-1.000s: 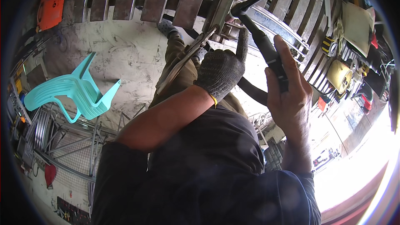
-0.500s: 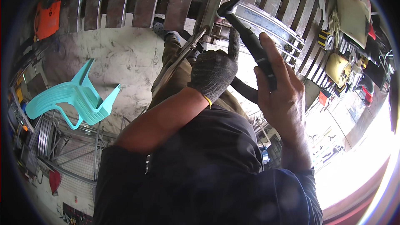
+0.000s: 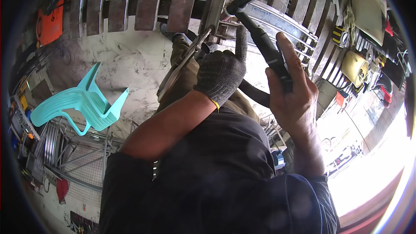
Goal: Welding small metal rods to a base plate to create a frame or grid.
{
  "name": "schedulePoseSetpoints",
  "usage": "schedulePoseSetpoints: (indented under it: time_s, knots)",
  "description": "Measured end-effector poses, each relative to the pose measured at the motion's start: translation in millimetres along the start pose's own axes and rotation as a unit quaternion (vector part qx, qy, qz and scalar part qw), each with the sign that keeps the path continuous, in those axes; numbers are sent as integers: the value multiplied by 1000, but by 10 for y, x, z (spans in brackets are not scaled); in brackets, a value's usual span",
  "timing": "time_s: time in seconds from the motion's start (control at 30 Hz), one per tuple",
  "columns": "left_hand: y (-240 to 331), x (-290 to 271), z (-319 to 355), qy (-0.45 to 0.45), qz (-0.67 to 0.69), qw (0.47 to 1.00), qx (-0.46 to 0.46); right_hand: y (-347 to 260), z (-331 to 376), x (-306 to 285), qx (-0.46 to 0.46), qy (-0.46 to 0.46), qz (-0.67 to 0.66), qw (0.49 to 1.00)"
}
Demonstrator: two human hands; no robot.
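Note:
My right hand (image 3: 295, 93), bare, grips the black handle of a TIG welding torch (image 3: 269, 47). The torch's long back cap points up and right; its small pinkish nozzle faces the metal workpiece (image 3: 215, 11) on the slatted bench. In a dark knitted glove, my left hand (image 3: 222, 71) has its index finger stretched up beside the torch head, apart from the handle. Its other fingers curl into the palm, and whether they hold anything is hidden. A metal locking clamp (image 3: 186, 60) slants from the workpiece down towards my leg, left of the gloved hand.
Bench slats (image 3: 149, 2) run across the top. Right of the torch lie a metal frame with rails (image 3: 277, 19), a tape measure (image 3: 339, 36) and a yellowish spool (image 3: 354, 67). A turquoise plastic stool (image 3: 80, 99) lies tipped at left, near metal racks (image 3: 82, 164).
The torch and my right hand have shifted slightly right and down. My left hand keeps nearly the same pose, and the whole view has turned a little.

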State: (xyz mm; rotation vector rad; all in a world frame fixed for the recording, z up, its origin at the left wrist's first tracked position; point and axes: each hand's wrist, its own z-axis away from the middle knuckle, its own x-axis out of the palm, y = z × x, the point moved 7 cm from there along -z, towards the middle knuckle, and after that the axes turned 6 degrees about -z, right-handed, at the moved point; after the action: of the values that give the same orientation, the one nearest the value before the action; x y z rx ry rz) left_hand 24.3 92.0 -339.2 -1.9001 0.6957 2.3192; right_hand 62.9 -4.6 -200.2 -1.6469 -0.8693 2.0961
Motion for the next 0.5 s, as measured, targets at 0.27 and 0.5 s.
schedulePoseSetpoints:
  time_s: [0.27, 0.5]
  knots:
    - [-112, -228, 28, -19, -31, 999, -39, 45, -157, -270, 141, -10, 23, 990]
    - [-821, -953, -7, 199, 357, 910, -77, -21, -478, -791, 57, -15, 70, 996]
